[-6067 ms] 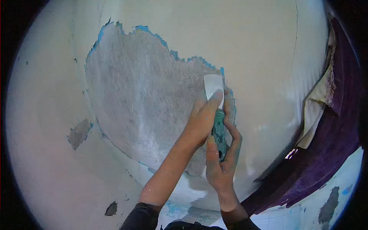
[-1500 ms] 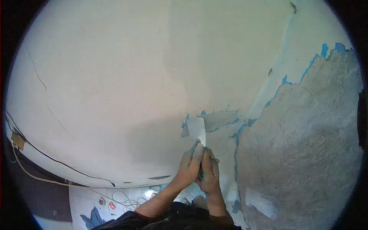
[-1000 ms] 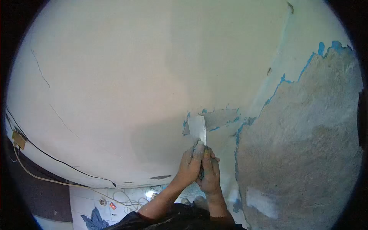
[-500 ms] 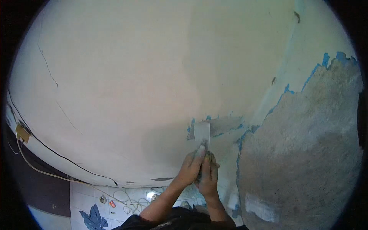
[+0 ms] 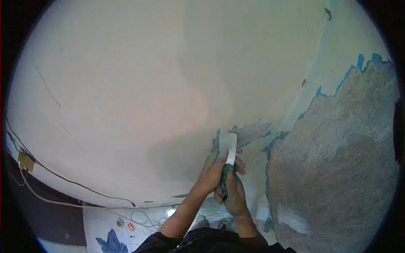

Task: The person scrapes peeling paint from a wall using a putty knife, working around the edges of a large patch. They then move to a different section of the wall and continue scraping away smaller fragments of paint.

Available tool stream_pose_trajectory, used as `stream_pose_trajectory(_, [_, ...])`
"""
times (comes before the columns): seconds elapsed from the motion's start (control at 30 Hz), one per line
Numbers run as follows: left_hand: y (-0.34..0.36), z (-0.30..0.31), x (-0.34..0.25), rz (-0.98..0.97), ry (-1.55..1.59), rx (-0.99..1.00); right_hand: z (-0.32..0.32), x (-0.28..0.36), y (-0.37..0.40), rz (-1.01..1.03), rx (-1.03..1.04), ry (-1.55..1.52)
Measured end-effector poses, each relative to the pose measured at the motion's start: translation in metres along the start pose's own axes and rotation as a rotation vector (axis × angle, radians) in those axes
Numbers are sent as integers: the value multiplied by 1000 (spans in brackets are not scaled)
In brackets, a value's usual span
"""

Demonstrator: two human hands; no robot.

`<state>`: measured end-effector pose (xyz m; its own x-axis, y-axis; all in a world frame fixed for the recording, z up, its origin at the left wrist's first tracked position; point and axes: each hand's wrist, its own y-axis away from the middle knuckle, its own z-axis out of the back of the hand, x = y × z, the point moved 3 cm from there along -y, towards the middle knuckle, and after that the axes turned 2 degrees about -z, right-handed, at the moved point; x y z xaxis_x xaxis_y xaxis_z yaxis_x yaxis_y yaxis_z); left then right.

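Observation:
A scraper (image 5: 228, 140) with a broad, pale metal blade points up the wall in front of me. My right hand (image 5: 236, 197) is wrapped round its dark, greenish handle. Higher up, my left hand (image 5: 212, 172) grips it from the left, thumb lying against the blade and fingers partly hidden behind. The blade overlaps a scraped grey patch (image 5: 251, 132) edged with blue paint flecks. Around that patch the cream-painted wall (image 5: 126, 92) is intact.
At right, a large area of bare, rough plaster (image 5: 333, 160) has a ragged blue edge. A yellowish socket box (image 5: 26, 162) with cables hangs at left. On the tiled floor lie a blue cloth (image 5: 111, 243), a small red-orange packet (image 5: 130, 227) and a coiled cable.
My left thumb has slid up onto the blade, and more of the handle shows. The fingers of my right hand have spread somewhat around it. The view has shifted slightly.

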<state>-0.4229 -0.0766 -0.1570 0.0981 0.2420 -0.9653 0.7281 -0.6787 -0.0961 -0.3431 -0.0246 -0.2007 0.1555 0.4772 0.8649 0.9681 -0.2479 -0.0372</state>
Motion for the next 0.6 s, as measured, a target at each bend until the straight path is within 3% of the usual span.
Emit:
stream_pose_trajectory(0.23, [-11,0,14,-96,14,110,9,0,-6,50,-168,234])
stream_pose_trajectory(0.33, [1,1,36,68,63,26,1,4,0,46,-207,239])
stream_pose_trajectory(0.43, [-9,-4,30,-110,-23,-21,3,19,-4,87,-126,308])
stream_pose_trajectory(0.53, [-5,-17,21,1,83,-138,17,10,-8,26,-133,324])
stream_pose_trajectory(0.6, [4,-14,31,3,-6,-188,20,-4,-1,35,-135,312])
